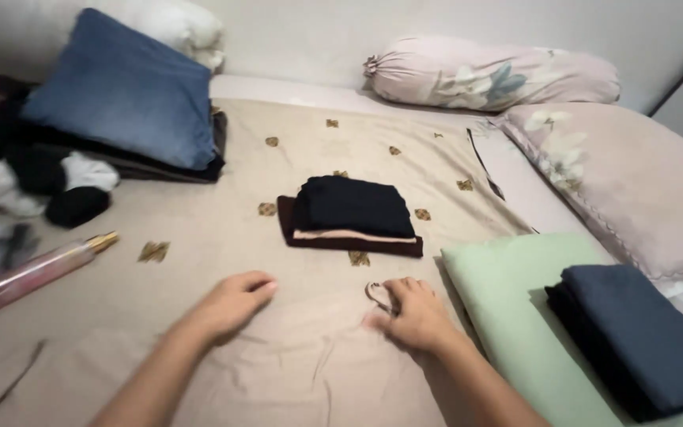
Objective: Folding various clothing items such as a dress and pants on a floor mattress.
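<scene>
The right hand [414,315] rests on the beige bedsheet [223,229], fingers curled around a small metal hook [376,296] at its fingertips. The left hand [232,303] lies loosely curled and empty on the sheet, well apart from the hook. Just beyond both hands sits a stack of folded dark clothes [349,215].

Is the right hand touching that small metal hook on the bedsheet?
Touching. The head view shows the right hand with its fingertips on the small curved metal hook, pressing it against the beige sheet. No gap shows between them.
</scene>
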